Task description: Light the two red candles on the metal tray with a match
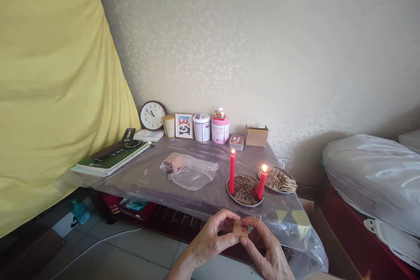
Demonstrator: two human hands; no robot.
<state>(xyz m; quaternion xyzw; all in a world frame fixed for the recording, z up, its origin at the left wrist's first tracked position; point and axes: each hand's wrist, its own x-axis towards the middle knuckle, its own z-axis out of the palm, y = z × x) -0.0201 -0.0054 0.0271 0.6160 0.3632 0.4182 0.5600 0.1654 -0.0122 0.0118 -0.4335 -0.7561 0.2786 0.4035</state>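
Note:
Both my hands meet low in the middle of the view, in front of the table's near edge. My left hand [213,238] and my right hand [267,249] pinch a small tan paper packet [240,229] with red print between their fingertips. Just beyond them, two lit red candles [232,171] stand on a round metal plate [244,199]. The second candle [261,183] leans a little. A second plate [274,175] behind holds several thin sticks.
A plastic-covered table [147,175] carries a crumpled clear bag [192,171], books [110,159], a clock [152,115], a framed picture [184,125], tins [201,127], a pink jar [220,129] and a cardboard box [256,135]. Yellow cloth [49,96] hangs left. A plastic-wrapped bundle [370,175] lies right.

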